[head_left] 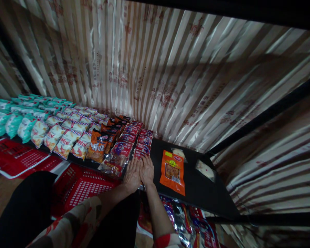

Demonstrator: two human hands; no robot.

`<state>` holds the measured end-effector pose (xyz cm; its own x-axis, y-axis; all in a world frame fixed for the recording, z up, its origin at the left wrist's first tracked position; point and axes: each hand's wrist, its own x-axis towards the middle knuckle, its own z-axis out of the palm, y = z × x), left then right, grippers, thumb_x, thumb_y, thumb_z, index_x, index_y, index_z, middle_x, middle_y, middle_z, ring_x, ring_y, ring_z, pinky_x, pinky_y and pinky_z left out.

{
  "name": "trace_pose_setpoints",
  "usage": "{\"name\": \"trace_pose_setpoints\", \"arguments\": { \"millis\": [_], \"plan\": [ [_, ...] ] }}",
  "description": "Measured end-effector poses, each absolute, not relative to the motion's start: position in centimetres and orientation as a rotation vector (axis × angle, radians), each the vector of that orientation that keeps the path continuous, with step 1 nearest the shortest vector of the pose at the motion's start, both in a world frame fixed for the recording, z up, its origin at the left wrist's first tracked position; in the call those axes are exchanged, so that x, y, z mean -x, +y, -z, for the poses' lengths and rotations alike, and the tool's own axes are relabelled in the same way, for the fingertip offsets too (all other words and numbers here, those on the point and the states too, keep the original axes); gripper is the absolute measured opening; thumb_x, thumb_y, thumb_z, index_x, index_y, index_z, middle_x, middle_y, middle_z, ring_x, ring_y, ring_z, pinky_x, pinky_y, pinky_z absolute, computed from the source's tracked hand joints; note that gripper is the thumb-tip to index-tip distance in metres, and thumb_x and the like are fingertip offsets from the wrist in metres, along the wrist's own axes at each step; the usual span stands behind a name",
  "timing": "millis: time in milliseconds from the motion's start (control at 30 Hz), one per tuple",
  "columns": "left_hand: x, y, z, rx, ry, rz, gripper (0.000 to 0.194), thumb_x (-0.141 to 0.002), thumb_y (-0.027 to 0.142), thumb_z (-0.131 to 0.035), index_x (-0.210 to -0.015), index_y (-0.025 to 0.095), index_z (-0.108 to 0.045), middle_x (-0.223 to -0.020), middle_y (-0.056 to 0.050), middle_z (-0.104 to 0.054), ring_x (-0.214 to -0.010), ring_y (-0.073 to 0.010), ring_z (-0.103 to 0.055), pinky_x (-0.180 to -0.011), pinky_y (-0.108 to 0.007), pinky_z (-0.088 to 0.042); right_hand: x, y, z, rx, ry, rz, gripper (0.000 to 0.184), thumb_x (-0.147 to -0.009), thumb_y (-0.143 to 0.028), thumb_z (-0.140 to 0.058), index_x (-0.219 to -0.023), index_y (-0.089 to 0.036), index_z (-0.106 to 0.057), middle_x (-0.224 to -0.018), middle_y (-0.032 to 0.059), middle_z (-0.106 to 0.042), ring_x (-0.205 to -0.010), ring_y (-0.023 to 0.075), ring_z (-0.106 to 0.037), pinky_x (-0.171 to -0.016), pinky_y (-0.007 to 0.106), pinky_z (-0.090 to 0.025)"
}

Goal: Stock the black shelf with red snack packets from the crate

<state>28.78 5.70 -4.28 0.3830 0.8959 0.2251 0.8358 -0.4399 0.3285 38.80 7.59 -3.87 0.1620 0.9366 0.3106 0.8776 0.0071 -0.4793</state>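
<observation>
My left hand (132, 174) and my right hand (147, 170) lie side by side, fingers stretched flat, on the front end of a row of red and blue snack packets (142, 139) on a black shelf (196, 193). Both hands press on the nearest packets at the shelf's front edge. Just right of my right hand lies an orange snack packet (172, 171), flat and apart from the row. What lies directly under my palms is hidden.
Rows of packets fill the shelf leftward: orange bags (98, 146), white-and-red bags (64, 137), teal bags (12, 120). Two clear packets (205, 169) lie at the right. Red baskets (77, 187) stand below the shelf. Striped printed foil (155, 69) forms the back wall.
</observation>
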Motion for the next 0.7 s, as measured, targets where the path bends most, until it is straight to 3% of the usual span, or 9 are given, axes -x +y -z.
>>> {"name": "trace_pose_setpoints", "arguments": {
  "millis": [267, 700],
  "plan": [
    [-28.6, 5.7, 4.2, -2.465, 1.567, -0.571, 0.055, -0.083, 0.019, -0.035, -0.136, 0.006, -0.032, -0.143, -0.015, -0.03, -0.135, -0.0246, -0.02, -0.109, -0.043, -0.021, -39.2, 7.5, 3.7, 1.818, -1.639, -0.163, 0.048, -0.09, -0.036, -0.028, -0.114, -0.008, -0.058, -0.129, 0.0154, -0.05, -0.126, 0.0215, -0.036, -0.104, 0.04, -0.028],
    [-28.6, 5.6, 4.4, -2.478, 1.536, -0.636, 0.054, -0.081, 0.015, -0.035, -0.134, 0.003, -0.032, -0.143, -0.019, -0.029, -0.135, -0.026, -0.017, -0.107, -0.046, -0.023, -40.0, 5.9, 5.0, 1.801, -1.572, -0.088, 0.042, -0.085, -0.027, -0.033, -0.114, -0.01, -0.059, -0.121, 0.0137, -0.057, -0.121, 0.0221, -0.044, -0.1, 0.042, -0.035]
  ]
}}
